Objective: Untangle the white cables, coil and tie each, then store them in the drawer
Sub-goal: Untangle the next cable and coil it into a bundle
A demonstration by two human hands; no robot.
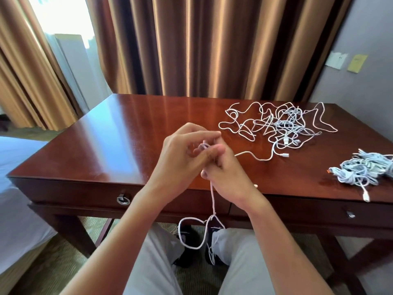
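While both hands are meeting at the centre of the frame, just above the near edge of the table, they are working on a single white cable; the left hand is pinching the cable's upper end between thumb and fingertips, and the right hand is curling its fingers round the strand just below, so both sets of fingers are clamped on the cable rather than spread apart. From the right hand the cable is hanging straight down past the table front to a crossing, then opening into a loose loop between the person's knees at lower centre.

By the look of it, the step in hand is coiling this one cable; to do it well, the left hand should be keeping each turn the same size while the right is feeding slack up smoothly, and the crossing above the dangling loop is likely needing to be shaken or slid free before it reaches the coil, or it may tighten into a knot.

At the upper right of the table the tangled pile is lying untouched; at the right edge a heap of bundled cables is sitting; the drawer, with its ring pull at lower left, is showing shut.
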